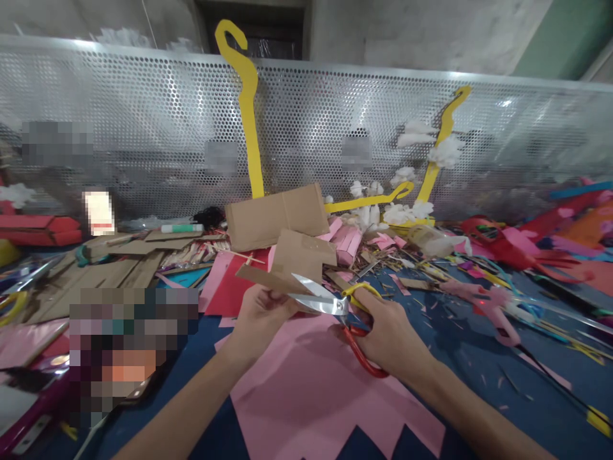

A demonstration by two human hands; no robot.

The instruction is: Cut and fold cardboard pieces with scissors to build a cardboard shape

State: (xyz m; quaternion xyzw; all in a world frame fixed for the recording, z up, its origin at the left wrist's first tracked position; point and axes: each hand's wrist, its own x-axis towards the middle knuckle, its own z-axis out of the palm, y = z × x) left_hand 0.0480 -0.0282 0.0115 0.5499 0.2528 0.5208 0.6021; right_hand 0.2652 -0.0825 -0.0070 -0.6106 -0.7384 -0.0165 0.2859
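My left hand (261, 322) has its fingers closed on a narrow brown cardboard strip (261, 278). My right hand (395, 326) grips scissors (330, 305) with one yellow and one red handle loop. Their blades are spread and point left, with the end of the strip at them. Just behind the blades is a wider cardboard piece (301, 254); whether it joins the strip I cannot tell. Beneath both hands lies a large pink paper sheet (316, 390) with a zigzag near edge.
A folded cardboard piece (275, 217) leans behind, near a tall yellow hook shape (249, 121). To the right lie a pink glue gun (483, 306) and its cord. Cardboard pieces (86, 281) and a glue stick (182, 228) lie left. A perforated metal panel (306, 108) borders the back.
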